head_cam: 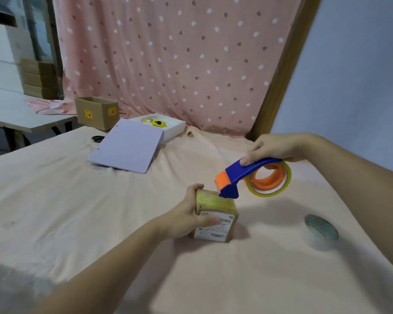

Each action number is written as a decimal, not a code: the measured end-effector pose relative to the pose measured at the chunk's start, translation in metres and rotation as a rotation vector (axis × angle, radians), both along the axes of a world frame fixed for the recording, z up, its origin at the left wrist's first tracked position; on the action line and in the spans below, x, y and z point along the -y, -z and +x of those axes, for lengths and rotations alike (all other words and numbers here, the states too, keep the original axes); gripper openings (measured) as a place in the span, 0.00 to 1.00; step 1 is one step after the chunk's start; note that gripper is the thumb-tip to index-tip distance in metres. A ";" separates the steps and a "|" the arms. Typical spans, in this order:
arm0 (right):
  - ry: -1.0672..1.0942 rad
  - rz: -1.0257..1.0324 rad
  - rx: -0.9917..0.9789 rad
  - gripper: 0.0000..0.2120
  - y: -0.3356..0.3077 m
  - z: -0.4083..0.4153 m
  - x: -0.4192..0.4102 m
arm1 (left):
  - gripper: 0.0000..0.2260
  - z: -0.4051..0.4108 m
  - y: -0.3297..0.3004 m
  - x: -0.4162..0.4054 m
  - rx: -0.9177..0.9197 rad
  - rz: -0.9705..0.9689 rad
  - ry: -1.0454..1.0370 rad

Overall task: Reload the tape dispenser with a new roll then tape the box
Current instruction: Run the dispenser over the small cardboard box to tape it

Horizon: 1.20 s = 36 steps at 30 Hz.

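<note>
The left hand (186, 219) grips the small brown cardboard box (216, 217) (labels facing up) on the peach cloth-covered table (77, 200). Just beyond, the right hand (275, 148) holds the blue-and-orange tape dispenser (241, 175), its nose at the box's far edge.

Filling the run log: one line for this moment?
left hand steadies box | right hand holds loaded tape dispenser over box | taping

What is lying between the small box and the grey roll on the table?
Nothing: in the head view, only bare peach cloth separates the box from the grey roll.
</note>
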State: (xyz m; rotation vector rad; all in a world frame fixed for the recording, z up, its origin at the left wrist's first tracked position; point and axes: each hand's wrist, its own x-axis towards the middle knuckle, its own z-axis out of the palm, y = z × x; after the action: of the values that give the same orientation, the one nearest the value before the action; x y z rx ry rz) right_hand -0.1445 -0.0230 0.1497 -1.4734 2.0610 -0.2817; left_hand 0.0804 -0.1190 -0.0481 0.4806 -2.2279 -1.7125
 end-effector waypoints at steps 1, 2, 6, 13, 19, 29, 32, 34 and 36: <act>0.015 0.005 -0.001 0.15 0.002 -0.005 -0.016 | 0.42 -0.006 -0.001 -0.009 0.009 0.002 0.028; 0.047 0.005 0.015 0.15 0.005 -0.009 -0.031 | 0.41 -0.012 0.000 -0.018 0.012 0.010 0.045; 0.153 -0.025 0.071 0.17 0.024 -0.024 -0.084 | 0.39 -0.028 0.001 -0.041 0.020 0.024 0.090; 0.251 -0.115 0.089 0.19 0.042 -0.036 -0.121 | 0.39 -0.038 0.000 -0.049 0.039 -0.010 0.112; 0.279 -0.134 0.097 0.20 0.043 -0.056 -0.147 | 0.37 -0.038 0.002 -0.046 0.037 -0.013 0.119; 0.332 -0.088 0.167 0.23 0.069 -0.068 -0.163 | 0.36 -0.039 0.003 -0.048 0.018 -0.025 0.112; 0.313 -0.076 0.139 0.25 0.074 -0.068 -0.159 | 0.37 -0.039 0.004 -0.047 0.019 -0.011 0.125; 0.299 -0.066 0.121 0.26 0.076 -0.067 -0.155 | 0.37 -0.038 0.005 -0.047 0.019 -0.003 0.126; 0.284 -0.058 0.104 0.28 0.079 -0.065 -0.151 | 0.36 -0.038 0.005 -0.047 0.016 -0.003 0.122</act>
State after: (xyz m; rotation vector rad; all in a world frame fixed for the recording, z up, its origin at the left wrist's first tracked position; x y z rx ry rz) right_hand -0.2099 0.1282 0.0704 -1.1693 2.1900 -0.5226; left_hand 0.0421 -0.0715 -0.0532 0.3653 -2.3140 -1.7701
